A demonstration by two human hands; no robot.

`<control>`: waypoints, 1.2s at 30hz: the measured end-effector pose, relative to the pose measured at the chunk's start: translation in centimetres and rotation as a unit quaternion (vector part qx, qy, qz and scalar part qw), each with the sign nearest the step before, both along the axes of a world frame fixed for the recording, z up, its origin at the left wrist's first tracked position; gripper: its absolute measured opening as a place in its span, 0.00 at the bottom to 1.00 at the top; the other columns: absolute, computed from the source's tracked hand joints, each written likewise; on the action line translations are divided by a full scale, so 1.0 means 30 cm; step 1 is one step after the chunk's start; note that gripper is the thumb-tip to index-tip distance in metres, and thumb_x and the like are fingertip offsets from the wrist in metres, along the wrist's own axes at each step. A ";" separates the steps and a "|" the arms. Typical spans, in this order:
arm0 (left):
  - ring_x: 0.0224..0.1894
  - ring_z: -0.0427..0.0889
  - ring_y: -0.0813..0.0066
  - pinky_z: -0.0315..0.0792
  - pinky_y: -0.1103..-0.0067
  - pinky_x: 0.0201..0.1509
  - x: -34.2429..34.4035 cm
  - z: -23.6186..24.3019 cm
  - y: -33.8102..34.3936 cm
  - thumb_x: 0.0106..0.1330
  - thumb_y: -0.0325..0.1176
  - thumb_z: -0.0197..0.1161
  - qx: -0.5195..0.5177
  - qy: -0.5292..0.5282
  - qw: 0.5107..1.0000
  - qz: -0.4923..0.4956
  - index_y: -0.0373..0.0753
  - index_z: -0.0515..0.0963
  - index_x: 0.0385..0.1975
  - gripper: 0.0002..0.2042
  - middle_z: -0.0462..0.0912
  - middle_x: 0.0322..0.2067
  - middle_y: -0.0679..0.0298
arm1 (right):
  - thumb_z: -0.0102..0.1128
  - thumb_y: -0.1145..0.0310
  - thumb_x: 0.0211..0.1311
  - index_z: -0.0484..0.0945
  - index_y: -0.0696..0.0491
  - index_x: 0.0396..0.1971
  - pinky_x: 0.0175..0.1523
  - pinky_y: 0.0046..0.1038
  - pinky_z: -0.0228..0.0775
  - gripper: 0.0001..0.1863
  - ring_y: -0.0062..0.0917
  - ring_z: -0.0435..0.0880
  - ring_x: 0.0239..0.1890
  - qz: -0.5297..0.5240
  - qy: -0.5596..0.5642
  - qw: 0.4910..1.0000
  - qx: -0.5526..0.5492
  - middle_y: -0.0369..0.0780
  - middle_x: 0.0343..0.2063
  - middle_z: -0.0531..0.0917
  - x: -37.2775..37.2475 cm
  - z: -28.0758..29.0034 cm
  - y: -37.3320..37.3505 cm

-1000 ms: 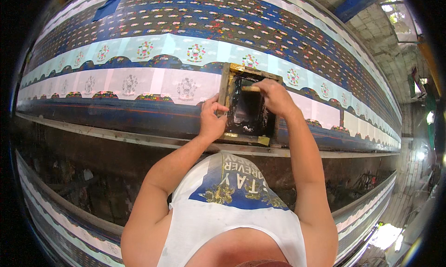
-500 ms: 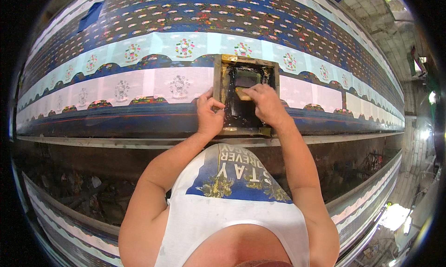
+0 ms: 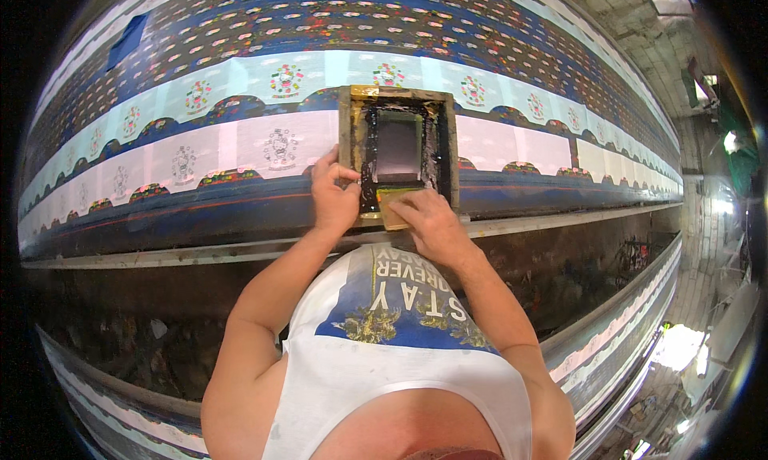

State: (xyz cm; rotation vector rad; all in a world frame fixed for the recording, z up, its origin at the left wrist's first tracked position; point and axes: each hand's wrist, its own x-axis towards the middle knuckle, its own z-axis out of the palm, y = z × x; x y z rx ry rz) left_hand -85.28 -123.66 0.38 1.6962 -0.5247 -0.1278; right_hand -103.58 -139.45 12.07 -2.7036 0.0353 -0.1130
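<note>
A screen-printing frame [image 3: 346,132] with wooden sides lies on the row of pink fabric pieces. Dark ink smears its inner borders, and a grey mesh window [image 3: 398,146] shows in its middle. My left hand [image 3: 333,194] grips the frame's left side, thumb and forefinger curled together. In my right hand [image 3: 438,226] is a small tan squeegee [image 3: 393,214], pinched at the frame's near end and tilted over its edge. Just left of the frame lies a pink fabric piece [image 3: 298,140] with a dark outline print of a cartoon figure.
Beyond runs a row of light-blue fabric pieces [image 3: 240,84] with coloured prints. Farther back, the long table [image 3: 264,190] carries dark patterned strips. A blue cloth [image 3: 128,42] lies at the far left. Along the near side runs the table's pale edge rail [image 3: 160,254]; another table stands behind me.
My right hand has pulled the squeegee from the middle of the screen toward me to its near end. The mesh window is now uncovered. My left hand stays at the frame's left side.
</note>
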 end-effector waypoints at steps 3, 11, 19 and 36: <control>0.74 0.76 0.43 0.66 0.58 0.80 0.001 0.007 0.004 0.54 0.15 0.72 0.007 -0.008 1.000 0.002 0.40 0.86 0.31 0.10 0.80 0.72 0.45 | 0.77 0.67 0.64 0.86 0.53 0.63 0.74 0.48 0.72 0.26 0.48 0.79 0.69 -0.015 0.018 0.998 0.058 0.47 0.63 0.83 -0.039 0.015 -0.014; 0.74 0.77 0.47 0.70 0.61 0.77 -0.076 0.110 -0.064 0.56 0.14 0.69 0.004 -0.041 0.999 -0.003 0.39 0.82 0.30 0.09 0.78 0.73 0.46 | 0.74 0.71 0.68 0.87 0.55 0.62 0.76 0.47 0.71 0.23 0.49 0.81 0.69 -0.268 -0.148 0.939 0.156 0.50 0.64 0.85 -0.264 -0.099 -0.195; 0.73 0.77 0.47 0.72 0.62 0.75 -0.323 0.091 -0.431 0.55 0.14 0.69 -0.031 -0.079 0.996 0.004 0.39 0.84 0.33 0.10 0.78 0.73 0.44 | 0.75 0.76 0.65 0.88 0.55 0.62 0.78 0.46 0.69 0.24 0.46 0.81 0.70 -0.280 -0.163 0.924 0.204 0.49 0.66 0.85 -0.510 -0.143 -0.503; 0.75 0.77 0.47 0.68 0.63 0.79 -0.494 0.060 -0.680 0.56 0.14 0.71 -0.038 0.018 0.999 0.013 0.39 0.85 0.31 0.10 0.80 0.71 0.46 | 0.80 0.69 0.63 0.88 0.54 0.57 0.71 0.51 0.75 0.23 0.50 0.82 0.69 0.005 -0.137 0.989 0.049 0.45 0.63 0.86 -0.595 -0.054 -0.748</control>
